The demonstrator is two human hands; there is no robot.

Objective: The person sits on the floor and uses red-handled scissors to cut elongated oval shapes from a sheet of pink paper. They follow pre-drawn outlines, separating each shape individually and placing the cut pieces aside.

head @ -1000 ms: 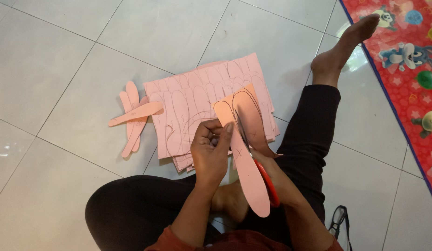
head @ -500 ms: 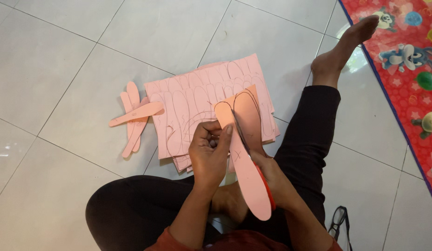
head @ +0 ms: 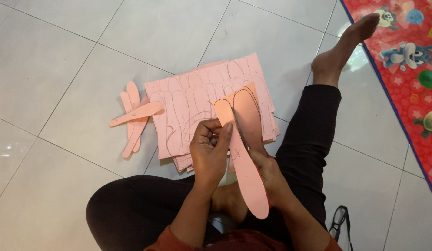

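Pink foam sole piece (head: 244,162) runs lengthwise from the lap toward the floor stack (head: 197,102), left hand (head: 210,151) pinching its left edge; right hand (head: 268,168) works scissors (head: 238,128) along it (blades point away).

Long pink foam sheet piece (head: 244,158) with black-pen sole outlines, held upright-tilted above the lap, rounded lower end pointing toward the body. Partly cut along a curved line near its top. Dark-bladed scissors (head: 238,128) biting into its upper middle, blades pointing away.
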